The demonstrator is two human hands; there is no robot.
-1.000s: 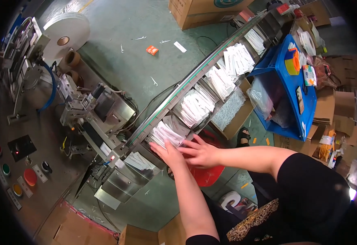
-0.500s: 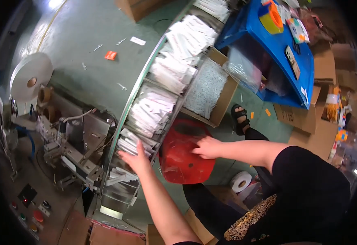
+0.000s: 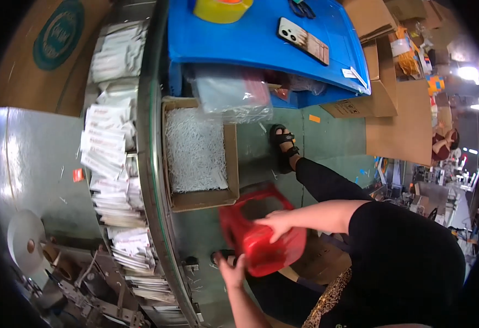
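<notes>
A small red plastic chair [image 3: 266,249], blurred by motion, is tilted in front of my legs. It has a wide opening framed at its far end. My right hand [image 3: 276,223] grips the chair near its middle, with the fingers lying over the red plastic. At the chair's near left edge is my left hand [image 3: 232,271], thumb and fingers apart; whether the thumb touches the edge I cannot tell. To the left runs a metal conveyor [image 3: 157,180] loaded with many flat white packets [image 3: 105,136].
An open cardboard box [image 3: 231,164] of thin white pieces stands beside the conveyor. Behind it is a blue plastic bin [image 3: 223,44] with a phone [image 3: 302,41] and a yellow tape roll [image 3: 223,11] on top. Machinery [image 3: 86,284] with a white reel [image 3: 27,240] stands at lower left.
The view has swung, so the conveyor now lies further left. My left hand has moved from beside the packets to the chair's edge. The chair has shifted and tilted under my right hand.
</notes>
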